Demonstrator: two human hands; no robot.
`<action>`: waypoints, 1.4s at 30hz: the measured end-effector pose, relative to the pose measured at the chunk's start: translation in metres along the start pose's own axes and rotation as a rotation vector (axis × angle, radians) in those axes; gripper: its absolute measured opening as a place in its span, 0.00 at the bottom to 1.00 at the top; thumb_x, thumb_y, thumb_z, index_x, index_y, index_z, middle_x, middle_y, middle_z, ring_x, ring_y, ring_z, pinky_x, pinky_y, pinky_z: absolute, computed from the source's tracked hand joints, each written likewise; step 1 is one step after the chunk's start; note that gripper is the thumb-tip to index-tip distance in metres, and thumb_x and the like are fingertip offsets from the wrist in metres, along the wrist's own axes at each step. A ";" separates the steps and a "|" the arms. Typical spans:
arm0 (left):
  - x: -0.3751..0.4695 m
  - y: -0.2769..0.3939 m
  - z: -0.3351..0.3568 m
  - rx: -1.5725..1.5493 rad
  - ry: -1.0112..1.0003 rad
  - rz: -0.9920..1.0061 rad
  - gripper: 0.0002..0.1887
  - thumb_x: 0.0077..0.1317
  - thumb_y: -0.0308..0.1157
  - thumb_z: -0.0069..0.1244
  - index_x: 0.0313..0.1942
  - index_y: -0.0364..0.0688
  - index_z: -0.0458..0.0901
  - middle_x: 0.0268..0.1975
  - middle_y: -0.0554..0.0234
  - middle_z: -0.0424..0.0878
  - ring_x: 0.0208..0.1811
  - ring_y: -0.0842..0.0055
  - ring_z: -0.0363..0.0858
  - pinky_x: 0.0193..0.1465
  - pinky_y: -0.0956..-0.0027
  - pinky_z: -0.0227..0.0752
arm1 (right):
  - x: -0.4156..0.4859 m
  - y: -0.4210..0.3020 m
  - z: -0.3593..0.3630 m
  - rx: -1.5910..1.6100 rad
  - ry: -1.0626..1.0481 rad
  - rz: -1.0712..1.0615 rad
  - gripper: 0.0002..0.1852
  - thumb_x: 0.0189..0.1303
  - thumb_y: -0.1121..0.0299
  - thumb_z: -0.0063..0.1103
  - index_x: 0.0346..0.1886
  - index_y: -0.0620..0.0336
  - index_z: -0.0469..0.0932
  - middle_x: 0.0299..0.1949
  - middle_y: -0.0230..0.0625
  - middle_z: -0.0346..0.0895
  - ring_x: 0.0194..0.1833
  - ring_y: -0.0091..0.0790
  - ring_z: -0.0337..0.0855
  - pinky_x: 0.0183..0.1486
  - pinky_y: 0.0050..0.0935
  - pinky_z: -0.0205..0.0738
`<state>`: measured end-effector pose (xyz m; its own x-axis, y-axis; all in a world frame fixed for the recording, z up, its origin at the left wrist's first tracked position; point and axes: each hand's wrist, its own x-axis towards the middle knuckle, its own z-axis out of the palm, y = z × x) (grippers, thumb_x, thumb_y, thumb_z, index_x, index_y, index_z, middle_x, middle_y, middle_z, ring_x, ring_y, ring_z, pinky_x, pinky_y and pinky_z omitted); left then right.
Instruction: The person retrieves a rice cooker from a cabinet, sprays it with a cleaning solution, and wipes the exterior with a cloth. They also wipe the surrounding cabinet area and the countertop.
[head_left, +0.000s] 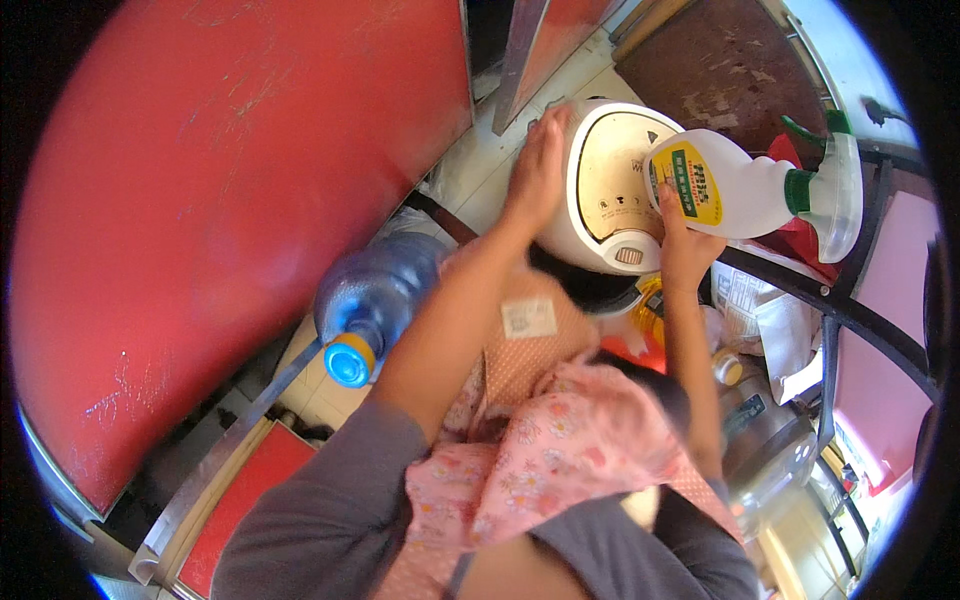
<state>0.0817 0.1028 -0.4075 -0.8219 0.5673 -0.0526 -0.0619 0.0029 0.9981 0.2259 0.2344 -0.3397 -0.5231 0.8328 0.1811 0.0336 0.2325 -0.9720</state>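
A white rice cooker (589, 169) with a beige oval lid panel is in front of me, upper middle of the view. My left hand (540, 169) lies flat along its left side. In my right hand (686, 244) is a white plastic spray bottle (750, 184) with a green collar and a clear trigger head, tilted sideways over the cooker's right edge. The thumb presses on its yellow and green label; the other fingers are hidden behind the bottle. A pink floral apron (570, 457) covers my front.
A large red tabletop (247, 187) fills the left side. A blue water jug (390, 277) with a blue and yellow cap lies by my left forearm. On the right are a black metal rack (862, 322), a large clear container (772, 442) and a pink plastic bin (885, 300).
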 end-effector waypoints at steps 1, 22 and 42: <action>0.012 -0.012 -0.007 -0.014 0.003 -0.080 0.38 0.85 0.56 0.19 0.77 0.36 0.66 0.78 0.44 0.68 0.82 0.56 0.61 0.83 0.60 0.50 | 0.000 0.003 0.002 0.023 -0.004 0.000 0.22 0.59 0.78 0.78 0.55 0.72 0.81 0.51 0.44 0.88 0.49 0.32 0.88 0.56 0.30 0.82; 0.054 -0.074 -0.021 -0.235 -0.140 -0.419 0.46 0.81 0.67 0.27 0.81 0.34 0.54 0.84 0.51 0.54 0.86 0.66 0.50 0.85 0.63 0.41 | -0.003 0.005 -0.003 -0.051 -0.005 0.083 0.24 0.58 0.79 0.79 0.58 0.73 0.79 0.53 0.45 0.87 0.51 0.33 0.88 0.57 0.31 0.82; 0.050 -0.062 -0.044 0.494 -0.094 -0.349 0.22 0.76 0.43 0.49 0.53 0.33 0.88 0.55 0.41 0.89 0.58 0.51 0.85 0.64 0.58 0.74 | -0.002 0.027 -0.010 -0.245 0.063 0.004 0.23 0.50 0.66 0.84 0.49 0.64 0.87 0.51 0.46 0.89 0.54 0.46 0.87 0.62 0.41 0.78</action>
<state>0.0197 0.0944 -0.4739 -0.7456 0.5341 -0.3986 -0.0300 0.5707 0.8206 0.2366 0.2440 -0.3649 -0.4690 0.8617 0.1939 0.2451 0.3378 -0.9087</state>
